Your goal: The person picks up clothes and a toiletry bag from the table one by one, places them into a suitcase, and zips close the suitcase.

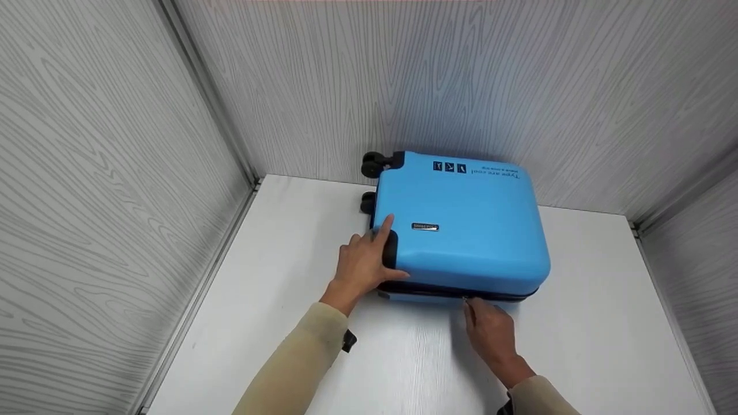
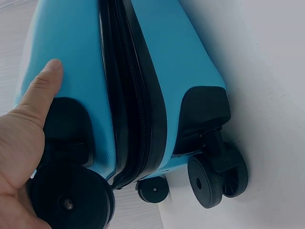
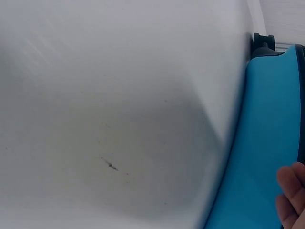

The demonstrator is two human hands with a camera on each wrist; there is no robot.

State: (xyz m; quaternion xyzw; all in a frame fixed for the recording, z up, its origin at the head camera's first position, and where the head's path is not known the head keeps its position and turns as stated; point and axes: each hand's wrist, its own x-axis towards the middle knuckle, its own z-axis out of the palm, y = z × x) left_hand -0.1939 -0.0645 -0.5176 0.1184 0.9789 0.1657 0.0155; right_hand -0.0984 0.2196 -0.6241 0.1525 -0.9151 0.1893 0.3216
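A light-blue hard-shell suitcase (image 1: 461, 213) lies flat on the white surface, its zipper side toward me. My left hand (image 1: 360, 262) rests on its front left corner, thumb and index finger spread straight over the shell. In the left wrist view the thumb of that left hand (image 2: 28, 129) lies by a black corner guard (image 2: 69, 124), above a wheel (image 2: 71, 198). At the front seam my right hand (image 1: 490, 331) pinches a small zipper pull (image 1: 464, 298), right of the middle. Only some fingertips of the right hand (image 3: 291, 193) show in the right wrist view; the pull is hidden there.
Black wheels (image 1: 375, 166) stick out from the suitcase's left end. Behind it stands a grey wood-grain panel (image 1: 346, 86), with another panel (image 1: 104, 173) on the left and one (image 1: 703, 230) on the right. The white surface (image 1: 277, 242) extends around the suitcase.
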